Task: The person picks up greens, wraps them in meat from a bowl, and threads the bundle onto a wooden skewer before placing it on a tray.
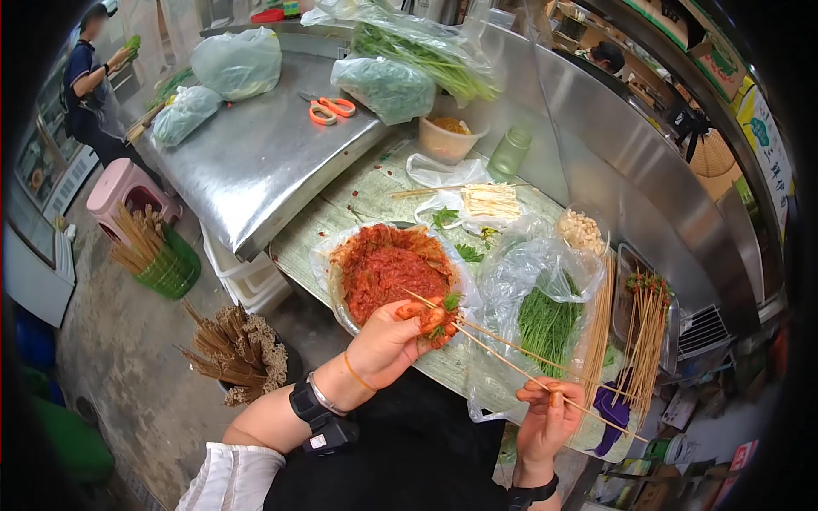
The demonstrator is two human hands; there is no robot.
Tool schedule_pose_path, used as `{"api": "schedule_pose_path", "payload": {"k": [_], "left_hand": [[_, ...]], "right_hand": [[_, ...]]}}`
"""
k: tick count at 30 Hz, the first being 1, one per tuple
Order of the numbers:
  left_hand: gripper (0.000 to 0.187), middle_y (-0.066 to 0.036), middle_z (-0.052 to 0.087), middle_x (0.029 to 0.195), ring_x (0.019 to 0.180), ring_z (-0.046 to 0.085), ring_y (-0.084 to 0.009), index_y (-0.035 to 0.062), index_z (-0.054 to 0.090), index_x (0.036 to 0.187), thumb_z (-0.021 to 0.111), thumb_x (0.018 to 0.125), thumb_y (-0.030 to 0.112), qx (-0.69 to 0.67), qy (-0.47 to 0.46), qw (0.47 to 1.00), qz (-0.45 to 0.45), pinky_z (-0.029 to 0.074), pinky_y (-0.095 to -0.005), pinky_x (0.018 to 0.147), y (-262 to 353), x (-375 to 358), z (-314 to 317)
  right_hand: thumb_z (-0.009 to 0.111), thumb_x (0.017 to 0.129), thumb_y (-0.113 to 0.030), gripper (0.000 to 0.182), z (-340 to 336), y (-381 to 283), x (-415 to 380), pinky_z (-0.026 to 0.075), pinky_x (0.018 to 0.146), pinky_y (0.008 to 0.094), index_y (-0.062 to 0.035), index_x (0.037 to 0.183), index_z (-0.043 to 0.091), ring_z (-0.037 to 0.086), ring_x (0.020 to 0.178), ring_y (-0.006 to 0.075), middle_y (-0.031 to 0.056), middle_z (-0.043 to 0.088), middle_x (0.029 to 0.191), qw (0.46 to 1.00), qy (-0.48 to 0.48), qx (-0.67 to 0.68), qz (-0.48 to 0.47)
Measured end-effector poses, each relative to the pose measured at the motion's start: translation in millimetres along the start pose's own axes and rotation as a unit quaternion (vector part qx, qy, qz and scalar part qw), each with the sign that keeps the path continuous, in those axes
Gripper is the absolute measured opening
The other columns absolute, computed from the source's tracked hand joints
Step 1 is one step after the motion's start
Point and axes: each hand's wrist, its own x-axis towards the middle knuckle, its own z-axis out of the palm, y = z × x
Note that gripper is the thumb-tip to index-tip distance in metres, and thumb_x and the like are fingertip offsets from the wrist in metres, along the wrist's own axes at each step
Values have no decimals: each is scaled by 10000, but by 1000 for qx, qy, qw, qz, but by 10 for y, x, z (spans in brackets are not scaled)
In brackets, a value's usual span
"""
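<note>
Over the near rim of the bowl, my left hand (pixel 375 345) pinches red-sauced meat (pixel 439 328) wrapped about a green herb leaf (pixel 452 302). Two thin bamboo skewers (pixel 520 364) run from that meat toward my right hand (pixel 550 417), whose fingers close around their lower part. One skewer tip sticks out beyond the meat on the left. Sauce stains the fingertips of both hands. Below and beyond my left hand, a plastic-lined bowl (pixel 334 294) holds a heap of red marinated meat (pixel 392 268). My left fingers hide part of the piece.
Green herbs (pixel 550 328) in a plastic bag, bare skewers (pixel 596 319) and a tray of finished skewers (pixel 648 319) lie to the right. Enoki mushrooms (pixel 490 202) and a glass jar (pixel 509 153) stand behind. Orange scissors (pixel 328 111) rest on the steel counter (pixel 256 162). Another person (pixel 89 89) stands far left.
</note>
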Motion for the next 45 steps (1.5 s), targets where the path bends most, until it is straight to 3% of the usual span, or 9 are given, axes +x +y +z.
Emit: {"api": "schedule_pose_path", "payload": {"k": [5, 9, 14, 21, 29, 35, 38, 40, 45], "left_hand": [[217, -91, 605, 1031, 948, 599, -200, -3, 551, 1083, 530, 873, 49, 37, 20, 999, 16, 501, -339, 838, 5, -8, 48], [210, -94, 604, 1024, 928, 601, -195, -13, 555, 1073, 525, 872, 40, 48, 15, 998, 30, 502, -331, 826, -44, 3, 45], [203, -95, 606, 991, 893, 605, -193, -35, 558, 1058, 518, 869, 29, 81, 40, 994, 58, 502, -315, 801, -38, 18, 60], [205, -82, 608, 985, 875, 607, -184, -25, 560, 1062, 515, 872, 39, 77, 42, 995, 56, 499, -316, 795, -23, 14, 37], [212, -81, 604, 999, 896, 599, -182, -17, 556, 1073, 497, 876, 34, 84, 50, 994, 45, 498, -318, 789, 19, -6, 51], [242, -101, 576, 1022, 934, 570, -204, -46, 529, 1066, 502, 837, 28, 127, 38, 991, 34, 473, -338, 831, -13, 18, -43], [304, -112, 580, 1043, 951, 574, -207, -37, 520, 1057, 607, 837, 153, 118, -25, 989, 88, 483, -344, 825, 32, -3, 1], [241, -96, 591, 1003, 895, 602, -205, -7, 516, 1045, 577, 855, 127, 115, -13, 990, 83, 511, -338, 764, 106, 40, -253], [345, -88, 600, 982, 851, 604, -172, 3, 479, 1202, 515, 860, 34, 179, 23, 980, 84, 518, -284, 719, 87, 8, 385]], "right_hand": [[454, 913, -150, 149, 3, 15, 50, 497, 629, 277, -27, 994, 433, 599, 663, 197, 162, 584, 870, 986, 9, 85, 142], [445, 917, -161, 158, -19, 108, 96, 478, 586, 267, -38, 1014, 421, 581, 633, 178, 159, 582, 864, 978, 14, 137, 157], [458, 889, -177, 358, 104, 104, 115, 456, 522, 269, -24, 1202, 372, 548, 602, 149, 109, 567, 825, 951, 70, 178, 243], [482, 853, -183, 451, 0, 204, 136, 436, 504, 251, -34, 1257, 346, 495, 554, 109, 65, 573, 836, 960, 61, 193, 194], [500, 900, -138, 114, 76, 174, 138, 464, 539, 253, -57, 969, 458, 557, 608, 132, 100, 584, 767, 975, 44, 147, 158], [507, 898, -119, 158, 5, 232, 107, 488, 626, 267, -33, 1021, 457, 594, 667, 168, 145, 599, 808, 977, 10, 114, 180], [493, 905, -127, 201, -50, 40, 121, 502, 692, 295, -8, 1066, 476, 626, 744, 197, 180, 621, 881, 965, -12, 177, 193], [488, 906, -132, 201, -258, -21, 96, 502, 703, 300, 1, 1057, 492, 629, 758, 200, 180, 622, 894, 968, 5, 175, 180], [473, 908, -148, 204, -636, -319, 192, 503, 723, 304, 15, 1017, 533, 633, 794, 207, 165, 622, 929, 980, 92, 147, 99]]}}
